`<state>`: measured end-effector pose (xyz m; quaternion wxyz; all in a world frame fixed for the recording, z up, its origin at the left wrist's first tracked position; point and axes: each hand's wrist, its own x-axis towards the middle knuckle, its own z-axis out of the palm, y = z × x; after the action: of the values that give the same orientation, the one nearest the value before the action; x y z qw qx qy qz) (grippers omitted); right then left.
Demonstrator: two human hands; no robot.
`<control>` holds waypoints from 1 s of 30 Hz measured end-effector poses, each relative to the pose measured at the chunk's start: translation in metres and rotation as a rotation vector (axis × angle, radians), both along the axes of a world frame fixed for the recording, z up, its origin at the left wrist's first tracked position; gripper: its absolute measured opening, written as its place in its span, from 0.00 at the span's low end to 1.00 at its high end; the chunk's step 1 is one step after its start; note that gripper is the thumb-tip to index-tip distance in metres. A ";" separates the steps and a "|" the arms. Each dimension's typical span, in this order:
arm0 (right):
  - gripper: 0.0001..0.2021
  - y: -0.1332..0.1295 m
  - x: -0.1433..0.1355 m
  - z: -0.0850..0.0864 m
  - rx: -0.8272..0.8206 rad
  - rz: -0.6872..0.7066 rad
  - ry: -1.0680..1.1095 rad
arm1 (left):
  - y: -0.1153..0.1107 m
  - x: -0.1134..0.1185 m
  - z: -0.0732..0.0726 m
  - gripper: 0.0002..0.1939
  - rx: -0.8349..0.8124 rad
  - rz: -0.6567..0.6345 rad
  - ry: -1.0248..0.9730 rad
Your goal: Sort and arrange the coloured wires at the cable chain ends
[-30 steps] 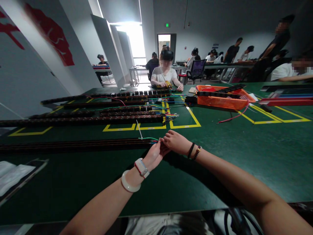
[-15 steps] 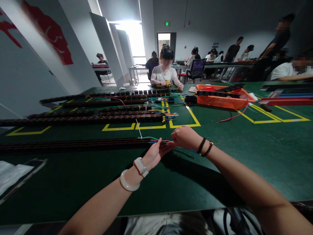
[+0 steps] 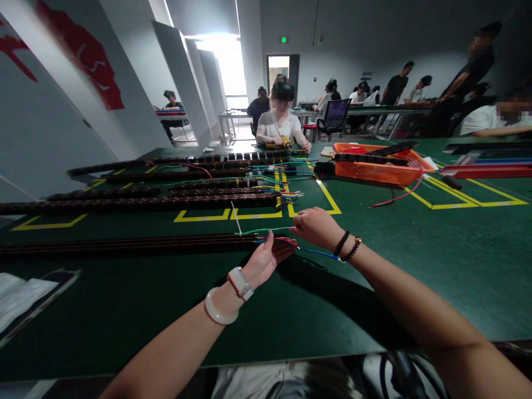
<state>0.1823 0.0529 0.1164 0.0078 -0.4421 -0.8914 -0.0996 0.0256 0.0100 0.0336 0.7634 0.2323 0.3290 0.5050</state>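
A long black cable bundle [image 3: 166,244] lies across the near side of the table, and thin coloured wires come out of its right end. My left hand [image 3: 266,259] is around these wires at that end, thumb on top and fingers beneath a red wire [image 3: 285,240] and a blue wire [image 3: 313,252]. The blue wire runs on to the right, below my right wrist. My right hand [image 3: 318,227] is closed in a pinch on the end of a green wire [image 3: 266,230], drawn out nearly straight. A white cable tie [image 3: 236,217] sticks up from the bundle.
More black cable bundles [image 3: 137,205] with coloured wire ends lie further back on the green table [image 3: 415,266]. An orange basket [image 3: 382,176] stands at the back right. Across the table a co-worker [image 3: 280,124] holds a yellow tool. A white bag [image 3: 25,296] is at the left.
My right hand has risen slightly, pulling the green wire out above the others. The red and blue wires now show apart from it. My left hand has barely moved.
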 end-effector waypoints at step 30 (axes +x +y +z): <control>0.25 -0.011 -0.013 -0.018 -0.157 -0.013 -0.056 | 0.001 -0.001 0.002 0.16 -0.041 -0.040 0.032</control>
<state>0.1693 0.0414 0.0980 -0.0524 -0.4443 -0.8934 -0.0415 0.0241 0.0109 0.0360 0.7725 0.2311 0.3467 0.4793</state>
